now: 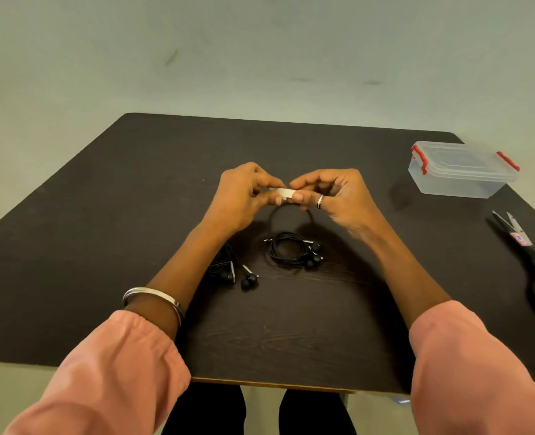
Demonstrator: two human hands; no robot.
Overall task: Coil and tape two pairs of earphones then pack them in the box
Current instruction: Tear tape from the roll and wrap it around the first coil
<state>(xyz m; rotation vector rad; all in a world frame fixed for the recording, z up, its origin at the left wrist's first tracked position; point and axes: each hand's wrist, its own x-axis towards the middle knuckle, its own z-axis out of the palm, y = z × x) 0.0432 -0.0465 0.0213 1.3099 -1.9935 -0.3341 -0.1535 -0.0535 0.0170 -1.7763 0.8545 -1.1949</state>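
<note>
Pinching a short strip of pale tape (281,193) between both hands, raised above the middle of the dark table (103,215). Left hand (244,199) gripping the strip's left end with curled fingers and thumb; right hand (332,196) gripping the right end the same way, a silver ring (320,201) showing on one finger. Hanging below the two hands, a thin dark arc (291,211), possibly a tape roll or a loop of cord; too hidden to tell which. Wearing a metal bangle (153,298) on the left wrist and pink sleeves (109,372) on both forearms.

Lying on the table just below the hands, a coiled pair of black earphones (294,249), buds resting at the coil's right side, plug poking out to the left. Lying further left, partly hidden beneath the left forearm, a second pair of black earphones (228,271), one bud with its stem sitting apart to the right of the bundle; whether already taped, impossible to say.

Sitting near the far right corner of the table, a clear plastic box (460,174) with its lid on and red clips at both ends. Lying nearer along the right edge, black-handled scissors (529,255), blades pointing away, well apart from the earphones.
</note>
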